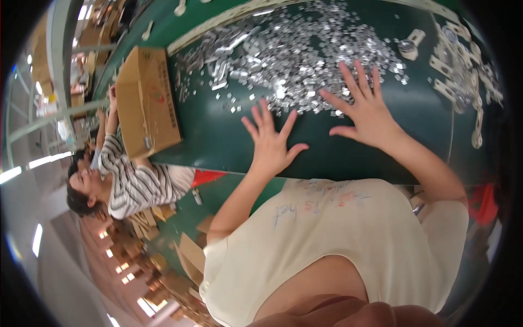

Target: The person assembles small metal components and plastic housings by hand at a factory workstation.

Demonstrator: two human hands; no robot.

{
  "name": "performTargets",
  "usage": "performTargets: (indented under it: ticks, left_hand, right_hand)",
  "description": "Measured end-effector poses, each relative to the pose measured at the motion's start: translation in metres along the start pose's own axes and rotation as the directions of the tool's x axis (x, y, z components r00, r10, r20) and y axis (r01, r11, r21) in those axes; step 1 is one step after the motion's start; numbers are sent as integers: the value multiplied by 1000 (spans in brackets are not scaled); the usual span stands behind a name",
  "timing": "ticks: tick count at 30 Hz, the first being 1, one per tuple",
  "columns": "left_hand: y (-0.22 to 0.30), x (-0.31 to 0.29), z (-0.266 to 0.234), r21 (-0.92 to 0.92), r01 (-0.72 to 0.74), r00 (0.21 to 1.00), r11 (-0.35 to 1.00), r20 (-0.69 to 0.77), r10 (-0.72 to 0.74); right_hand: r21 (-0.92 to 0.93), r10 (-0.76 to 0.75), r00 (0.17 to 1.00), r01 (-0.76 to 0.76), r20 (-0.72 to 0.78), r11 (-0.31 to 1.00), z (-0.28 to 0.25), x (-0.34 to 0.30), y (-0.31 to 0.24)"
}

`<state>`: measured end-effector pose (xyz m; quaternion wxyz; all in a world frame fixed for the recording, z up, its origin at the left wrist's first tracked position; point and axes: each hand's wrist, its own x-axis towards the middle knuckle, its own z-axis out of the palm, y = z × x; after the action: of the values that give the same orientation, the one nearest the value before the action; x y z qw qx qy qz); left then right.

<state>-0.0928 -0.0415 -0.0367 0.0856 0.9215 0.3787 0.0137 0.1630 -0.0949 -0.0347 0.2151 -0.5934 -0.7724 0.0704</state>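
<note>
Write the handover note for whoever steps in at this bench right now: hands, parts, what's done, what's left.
Left hand: open, fingers spread, flat on the green table, holding nothing.
Right hand: open, spread at the near edge of the pile of small silver metal pieces.
Pile lies loose across the table; cardboard box stands to the left.
Done: nothing visibly separated.
Left: the whole pile.

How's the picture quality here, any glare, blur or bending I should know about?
In the head view, glare off the pile of small metal pieces washes many into white specks; the left hand and right hand, both spread flat on the green table, look sharp; the cardboard box edges bend toward the black fisheye rim; the bright lamps at the lower left are blown out.
</note>
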Motion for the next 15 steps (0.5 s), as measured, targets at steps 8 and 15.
performTargets:
  ticks: [8,15]
  left_hand:
    - [29,68,13,-196,-156,971,968,-211,114]
    - [-30,65,-36,-296,13,678,955,-699,-226]
  right_hand:
    - [-144,10,995,-24,-97,989,9,46,20]
    - [190,-3,966,53,-257,980,-21,48,8]
